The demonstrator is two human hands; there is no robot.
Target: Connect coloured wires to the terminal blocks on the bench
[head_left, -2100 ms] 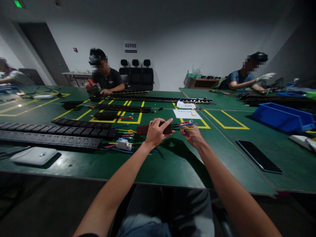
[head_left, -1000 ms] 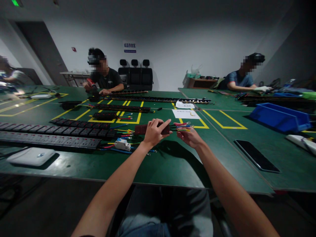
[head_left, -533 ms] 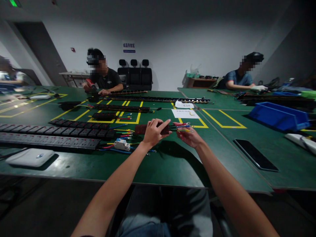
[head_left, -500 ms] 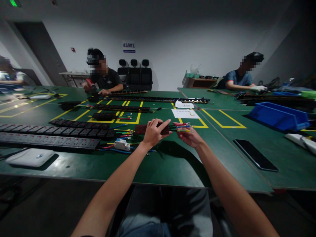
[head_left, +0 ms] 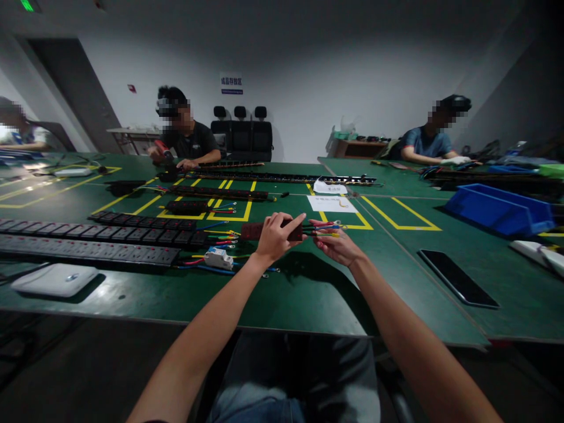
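My left hand (head_left: pixel 277 236) is wrapped round a dark reddish block (head_left: pixel 251 231), held above the green table. Red, blue and yellow wires (head_left: pixel 326 227) with ring terminals come out of the block's right end. Around these wires, my right hand (head_left: pixel 335 245) is closed, its fingers partly hidden behind them. Left of the block lie black socket strips (head_left: pixel 145 234) with coloured wire ends, and a white-and-blue breaker (head_left: pixel 218 258) is by the wires of the nearest strip.
A phone (head_left: pixel 458 278) and a blue bin (head_left: pixel 497 207) are at the right. White papers (head_left: pixel 331 204) lie beyond my hands. A white box (head_left: pixel 55 279) sits at the left. Two people (head_left: pixel 194 141) (head_left: pixel 427 144) work across the table, another person at the far left.
My right fingers have closed in a little on the wires. The block and my left hand have barely moved. The gloved hand of the person at the right has shifted slightly.
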